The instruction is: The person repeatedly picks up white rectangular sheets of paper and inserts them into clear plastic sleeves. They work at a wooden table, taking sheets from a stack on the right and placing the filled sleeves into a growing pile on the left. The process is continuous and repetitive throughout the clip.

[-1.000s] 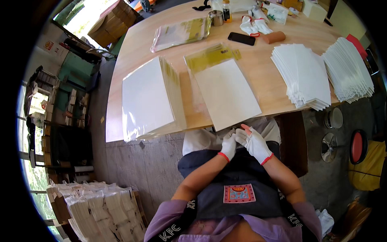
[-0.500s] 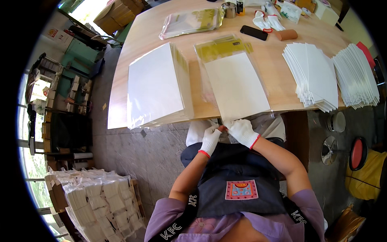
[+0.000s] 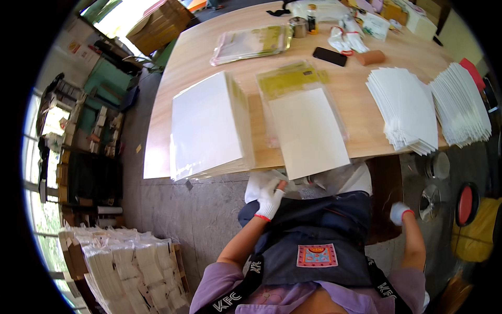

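The right hand (image 3: 398, 213) has parted from the left hand (image 3: 270, 199) toward the brown box (image 3: 386, 183), so their joint work seems paused, while the white sheet (image 3: 309, 135) lies upon plastic sleeves (image 3: 286, 81) at the table (image 3: 158, 141) edge, and I cannot tell either hand's grip

Cream sheet (image 3: 309, 133) — olive-banded sleeves (image 3: 286, 81)

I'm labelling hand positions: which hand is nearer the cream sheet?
Left: the left hand is just off the near-left corner of the cream sheet; the right hand is farther, to its lower right.
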{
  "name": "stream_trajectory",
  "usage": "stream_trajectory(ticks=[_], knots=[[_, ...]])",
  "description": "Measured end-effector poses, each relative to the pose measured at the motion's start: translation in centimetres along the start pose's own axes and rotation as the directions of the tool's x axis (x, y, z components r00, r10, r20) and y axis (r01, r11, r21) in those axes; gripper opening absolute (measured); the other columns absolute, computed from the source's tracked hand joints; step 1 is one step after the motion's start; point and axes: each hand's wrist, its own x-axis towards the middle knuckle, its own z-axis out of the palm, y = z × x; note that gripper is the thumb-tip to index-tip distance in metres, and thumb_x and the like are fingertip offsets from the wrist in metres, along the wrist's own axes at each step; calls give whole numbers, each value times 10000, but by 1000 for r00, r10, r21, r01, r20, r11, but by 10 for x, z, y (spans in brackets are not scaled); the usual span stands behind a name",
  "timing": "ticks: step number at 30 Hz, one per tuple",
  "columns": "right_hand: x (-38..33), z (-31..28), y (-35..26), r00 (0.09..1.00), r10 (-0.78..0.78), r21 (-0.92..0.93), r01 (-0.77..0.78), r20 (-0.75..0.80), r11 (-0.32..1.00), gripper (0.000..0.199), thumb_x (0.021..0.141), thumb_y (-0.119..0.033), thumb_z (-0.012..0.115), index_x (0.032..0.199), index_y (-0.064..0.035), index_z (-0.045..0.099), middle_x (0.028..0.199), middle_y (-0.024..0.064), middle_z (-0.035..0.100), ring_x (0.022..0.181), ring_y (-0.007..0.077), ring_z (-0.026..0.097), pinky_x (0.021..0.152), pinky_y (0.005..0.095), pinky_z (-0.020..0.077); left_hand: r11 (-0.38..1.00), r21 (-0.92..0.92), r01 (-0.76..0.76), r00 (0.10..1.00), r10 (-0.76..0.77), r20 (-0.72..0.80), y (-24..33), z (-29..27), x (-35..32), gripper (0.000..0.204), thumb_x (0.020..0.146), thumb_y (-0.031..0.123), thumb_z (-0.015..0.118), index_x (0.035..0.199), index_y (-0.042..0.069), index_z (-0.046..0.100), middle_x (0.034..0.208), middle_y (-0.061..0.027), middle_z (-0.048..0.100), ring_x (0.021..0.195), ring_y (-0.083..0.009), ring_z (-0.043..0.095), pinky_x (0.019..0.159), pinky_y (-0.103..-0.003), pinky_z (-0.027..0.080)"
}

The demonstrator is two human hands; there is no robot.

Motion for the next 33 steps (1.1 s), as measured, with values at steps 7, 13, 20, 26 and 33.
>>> stream_trajectory(ticks=[7, 13, 20, 26, 33], knots=[[-30, -125, -98, 851, -19, 488, 319, -526, 813, 279, 725, -261, 638, 923, -85, 554, 855, 116, 620, 838, 327, 588, 709, 436, 459, 895, 282, -347, 932, 363, -4, 10, 18, 11, 242, 654, 55, 707, 877, 133, 654, 1039, -76, 605, 769, -260, 577, 647, -358, 483], [-3, -171, -145, 558, -289, 289, 726, -778, 624, 251, 643, -182, 713, 834, -75, 589, 873, 83, 579, 865, 256, 580, 747, 353, 464, 897, 217, -386, 913, 405, -49, 5, 21, 22, 154, 706, 77, 713, 832, 88, 624, 923, -72, 617, 743, -220, 564, 647, -323, 455], [-21, -176, -175, 860, 177, 866, 428, -478, 257, 186, 790, -177, 622, 780, -17, 528, 726, 120, 581, 675, 243, 595, 645, 341, 453, 337, -859, 385, 778, -619, 106, 4, 32, 15, 249, 830, 63, 638, 1048, 60, 519, 903, -15, 578, 761, -106, 554, 650, -242, 456], [-16, -167, -170, 983, 32, 960, 184, -181, -209, 296, 899, -345, 527, 839, -60, 580, 655, 29, 567, 509, 95, 506, 463, 238, 374, 319, -819, 477, 813, -515, 272, 62, -21, 32, 336, 848, 85, 629, 1146, -16, 511, 901, -24, 584, 744, -75, 520, 643, -201, 426], [-23, -190, -221, 866, -362, 863, 142, -345, -485, 142, 906, -220, 555, 860, -85, 551, 594, -32, 497, 451, 50, 431, 401, 193, 318, 887, -436, 154, 976, -204, -70, 109, -132, 38, 268, 873, 64, 571, 1120, -37, 557, 806, 8, 558, 677, -47, 471, 598, -185, 384]])
